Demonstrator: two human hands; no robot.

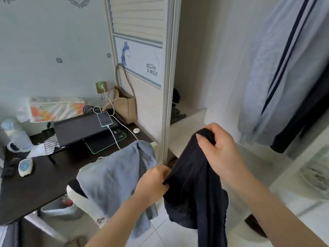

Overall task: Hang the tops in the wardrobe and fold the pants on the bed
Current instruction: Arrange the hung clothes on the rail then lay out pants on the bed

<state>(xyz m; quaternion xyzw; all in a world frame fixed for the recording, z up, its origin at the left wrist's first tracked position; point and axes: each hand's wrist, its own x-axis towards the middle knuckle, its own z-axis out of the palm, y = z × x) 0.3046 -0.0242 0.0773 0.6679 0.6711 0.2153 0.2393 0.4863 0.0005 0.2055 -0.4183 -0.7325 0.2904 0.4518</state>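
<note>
Hands grip our dark garment [192, 189] mid-frame: right hand [218, 148] clamps the top edge, left hand [154, 182] pinches lower-left, long axis hanging down; wardrobe [195, 59] upper right.

Black garment [195, 189], grey-blue shirt [114, 177], dark brown desk [35, 189].

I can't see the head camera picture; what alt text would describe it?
Two bare hands hold up a dark garment before an open wardrobe: the right hand grips its top edge, the left hand pinches its side. A blue-grey top hangs over a chair beside a dark desk, and a light striped garment hangs inside the wardrobe.
</note>
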